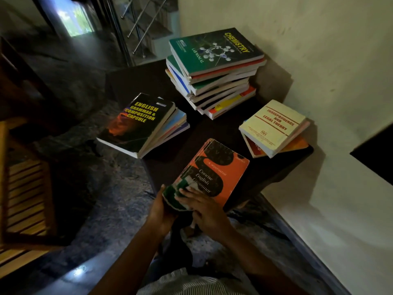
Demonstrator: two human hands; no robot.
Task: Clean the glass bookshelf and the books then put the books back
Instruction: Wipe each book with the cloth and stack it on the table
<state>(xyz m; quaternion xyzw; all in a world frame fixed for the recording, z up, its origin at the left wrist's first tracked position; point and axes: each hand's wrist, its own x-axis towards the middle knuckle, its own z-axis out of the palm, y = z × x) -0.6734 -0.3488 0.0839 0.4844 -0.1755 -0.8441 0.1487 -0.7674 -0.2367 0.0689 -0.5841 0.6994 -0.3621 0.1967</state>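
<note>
An orange and black book titled Concise English Grammar (221,173) is held tilted above the near edge of a dark table (136,81). My left hand (161,211) grips its near left corner from below. My right hand (202,206) presses a green and white cloth (180,193) flat on the cover near that corner, and a dark end of the cloth hangs below. On the table are a tall stack topped by a green Chemistry book (217,50), a small pile topped by a black English Grammar & Composition book (138,122), and a cream Jurisprudence book (274,126) on an orange one.
A pale wall (319,50) runs along the table's right side, with a white ledge (340,209) lower right. A stair railing (136,24) rises behind the table. Slatted wooden furniture (23,188) stands at the left on the dark stone floor (102,209).
</note>
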